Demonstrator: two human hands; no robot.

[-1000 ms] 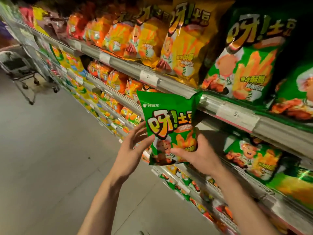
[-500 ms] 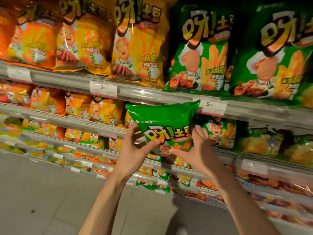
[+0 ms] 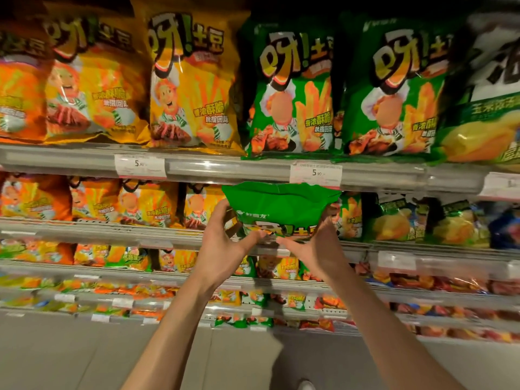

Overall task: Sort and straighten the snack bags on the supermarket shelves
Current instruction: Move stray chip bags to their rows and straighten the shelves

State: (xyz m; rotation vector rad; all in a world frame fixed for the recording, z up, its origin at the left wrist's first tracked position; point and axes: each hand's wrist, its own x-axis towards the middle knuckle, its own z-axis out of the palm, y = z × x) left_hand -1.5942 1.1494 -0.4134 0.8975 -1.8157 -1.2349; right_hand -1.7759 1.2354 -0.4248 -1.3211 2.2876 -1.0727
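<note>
1. Centrally, small green snack bag point(image 3: 281, 205), top tilted toward the camera, just under the price rail point(image 3: 225, 171)
2. Left hand point(image 3: 222, 246): fingers curled round the bag's left side
3. Right hand point(image 3: 318, 249): gripping the bag's right side, thumb in front

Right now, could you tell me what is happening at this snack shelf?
A person holds a small green snack bag in both hands, the left hand on its left side and the right hand on its right. The bag is at the second shelf, just under the 5.90 price tag, beside other small green bags. Larger green bags stand above.
</note>
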